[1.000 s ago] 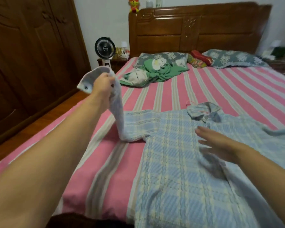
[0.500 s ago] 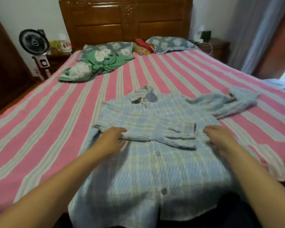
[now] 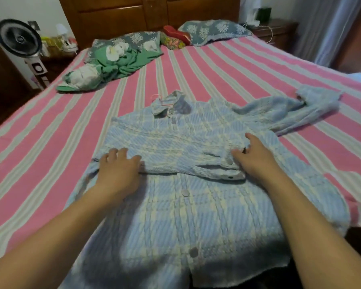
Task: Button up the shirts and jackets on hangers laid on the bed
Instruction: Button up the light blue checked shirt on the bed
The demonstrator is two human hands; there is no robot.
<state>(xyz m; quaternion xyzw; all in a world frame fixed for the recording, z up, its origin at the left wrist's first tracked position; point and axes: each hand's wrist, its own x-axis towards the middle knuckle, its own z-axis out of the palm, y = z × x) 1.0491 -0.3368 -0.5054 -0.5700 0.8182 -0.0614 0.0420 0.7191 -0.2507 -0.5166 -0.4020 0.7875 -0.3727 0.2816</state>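
Room: A bedroom held a wide bed (image 3: 227, 65) with a pink-and-grey striped cover, a dark wooden headboard (image 3: 150, 15) behind it and a standing fan (image 3: 19, 38) at the far left.
Shirt: A blue-and-cream checked shirt (image 3: 175, 215) lay face up at the near edge of the bed, its collar pointing toward the headboard, with what looked like a pink hanger hook (image 3: 156, 97) beside the collar.
Sleeves: One sleeve (image 3: 186, 157) was folded across the chest; the other lay stretched out to the right.
Left hand: The left hand (image 3: 119, 170) rested flat on the folded sleeve near its shoulder end, fingers relaxed and gripping nothing.
Right hand: The right hand (image 3: 254, 157) lay on the cuff end, fingers spread and loose, grasping nothing.
Buttons: The front looked closed, with buttons (image 3: 184, 192) running down the placket.
Doing it well: Judging from this, smoothing the sleeve flat with even pressure from both palms, without dragging the placket askew, would keep the buttons easy to check.
Other items: A green garment (image 3: 121, 63) lay well apart near the pillows (image 3: 213, 30).
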